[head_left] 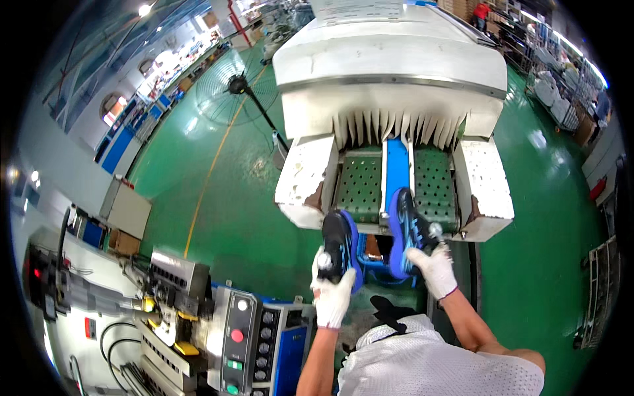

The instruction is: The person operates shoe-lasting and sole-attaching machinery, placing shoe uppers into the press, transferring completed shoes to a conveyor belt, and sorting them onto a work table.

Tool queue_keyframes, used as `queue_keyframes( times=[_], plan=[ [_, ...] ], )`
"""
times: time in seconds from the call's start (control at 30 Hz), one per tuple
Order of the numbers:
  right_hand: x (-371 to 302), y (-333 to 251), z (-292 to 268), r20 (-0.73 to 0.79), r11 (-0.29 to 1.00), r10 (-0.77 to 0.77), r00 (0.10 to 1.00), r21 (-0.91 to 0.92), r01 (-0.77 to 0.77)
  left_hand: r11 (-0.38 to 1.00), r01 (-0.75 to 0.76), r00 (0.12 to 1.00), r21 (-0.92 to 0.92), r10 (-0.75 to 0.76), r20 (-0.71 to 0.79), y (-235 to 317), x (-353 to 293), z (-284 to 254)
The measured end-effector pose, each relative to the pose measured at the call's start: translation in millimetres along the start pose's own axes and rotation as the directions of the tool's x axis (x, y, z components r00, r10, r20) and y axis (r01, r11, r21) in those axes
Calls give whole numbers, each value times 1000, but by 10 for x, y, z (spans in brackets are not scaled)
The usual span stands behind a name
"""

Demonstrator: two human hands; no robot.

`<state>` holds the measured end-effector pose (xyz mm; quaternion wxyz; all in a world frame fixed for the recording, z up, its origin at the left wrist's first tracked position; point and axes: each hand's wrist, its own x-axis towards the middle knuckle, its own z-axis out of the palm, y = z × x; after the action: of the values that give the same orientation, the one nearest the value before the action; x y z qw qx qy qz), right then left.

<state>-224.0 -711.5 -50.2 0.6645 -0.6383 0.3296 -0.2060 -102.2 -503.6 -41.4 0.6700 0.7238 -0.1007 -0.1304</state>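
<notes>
My left hand (pixel 333 300), in a white glove, is closed around the heel end of a black shoe (pixel 337 236) with a blue-purple sole. In the same kind of glove, my right hand (pixel 436 272) grips the matching shoe (pixel 411 224), which has light blue markings. Both toes point away from me, and the soles face each other. A pale shiny round piece shows at each shoe's opening; I cannot make out what it is. The right shoe's toe reaches over the near edge of the machine's perforated green conveyor belts (pixel 360 188), while the left shoe is just short of it.
Ahead stands a big white tunnel machine (pixel 389 59), its mouth hung with pale fabric strips (pixel 396 125). A blue strip (pixel 397 165) divides the belts. At lower left is a control panel (pixel 238 336) with buttons and dials. A black floor fan (pixel 238 84) stands beyond, left.
</notes>
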Motion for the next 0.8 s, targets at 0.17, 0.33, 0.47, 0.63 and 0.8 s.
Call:
queue_keyframes(
  times=[0.17,0.33,0.47,0.63,0.8],
  plan=[
    [1124,-204,-440,-278,770,-269,922,-637,33,913,-193,980,360,164,111,174,1548,1057],
    [2445,-47,-413,-305,727,-290,907,-687,2,815,-300,953,495,283,111,-201,2639,1650],
    [2911,-349,-445,-328,641,-325,887,-766,-48,857,-283,959,431,243,146,-128,2735,1834],
    [1696,-291,655,-67,695,-717,694,-138,705,786,-446,891,428,434,130,-852,1227,584],
    [458,1058,1500,875,864,282,393,-410,292,510,393,852,765,-514,-95,-2214,-1522,-1321]
  ],
)
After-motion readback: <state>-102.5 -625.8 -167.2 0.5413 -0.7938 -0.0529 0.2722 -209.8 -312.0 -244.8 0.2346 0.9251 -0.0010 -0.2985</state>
